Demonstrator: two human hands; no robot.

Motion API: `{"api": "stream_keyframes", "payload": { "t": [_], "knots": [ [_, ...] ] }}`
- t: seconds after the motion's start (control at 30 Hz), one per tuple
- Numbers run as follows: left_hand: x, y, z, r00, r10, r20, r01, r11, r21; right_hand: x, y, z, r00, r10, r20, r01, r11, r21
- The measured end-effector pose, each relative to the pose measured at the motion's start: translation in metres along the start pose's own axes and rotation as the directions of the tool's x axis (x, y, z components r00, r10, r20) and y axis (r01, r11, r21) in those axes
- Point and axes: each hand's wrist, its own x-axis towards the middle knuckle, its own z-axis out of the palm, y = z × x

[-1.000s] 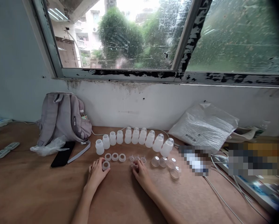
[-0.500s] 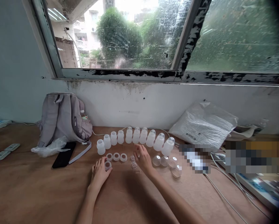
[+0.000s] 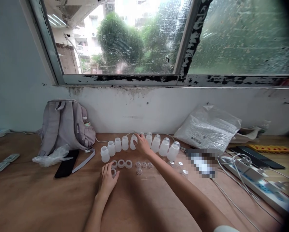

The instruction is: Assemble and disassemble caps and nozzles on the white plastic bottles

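Note:
A curved row of several small white plastic bottles (image 3: 117, 144) stands on the wooden table (image 3: 38, 199). In front of it lie white rings (image 3: 125, 164) and small clear caps (image 3: 144, 165). My left hand (image 3: 107, 180) rests on the table with its fingertips on one white ring (image 3: 113, 172), fingers loosely bent. My right hand (image 3: 141, 144) reaches to the back of the row, and its fingers close round one capped bottle there, mostly hiding it. My right forearm covers some clear domed lids (image 3: 180, 165).
A grey backpack (image 3: 64, 125), a crumpled clear bag (image 3: 51, 156) and a black phone (image 3: 66, 163) lie at the left. A white plastic package (image 3: 207, 129) leans on the wall at the right. A power strip (image 3: 262, 187) with cables lies at the right.
My right hand has moved from the clear caps up and back to the bottle row and closed on a bottle. My left hand stays by the ring. The camera shifted slightly right.

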Motion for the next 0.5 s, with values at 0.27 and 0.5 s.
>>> {"api": "stream_keyframes", "payload": {
  "t": [0.27,0.5],
  "knots": [
    [0.000,0.014,0.001,0.983,0.114,-0.142,-0.125,0.990,-0.067,-0.021,0.002,-0.011,0.981,-0.129,-0.142,0.153,0.974,0.169],
    [-0.009,0.039,0.003,0.941,0.202,-0.271,-0.212,0.977,-0.006,-0.077,0.009,-0.036,0.960,-0.024,-0.280,0.171,0.840,0.516]
  ]
}}
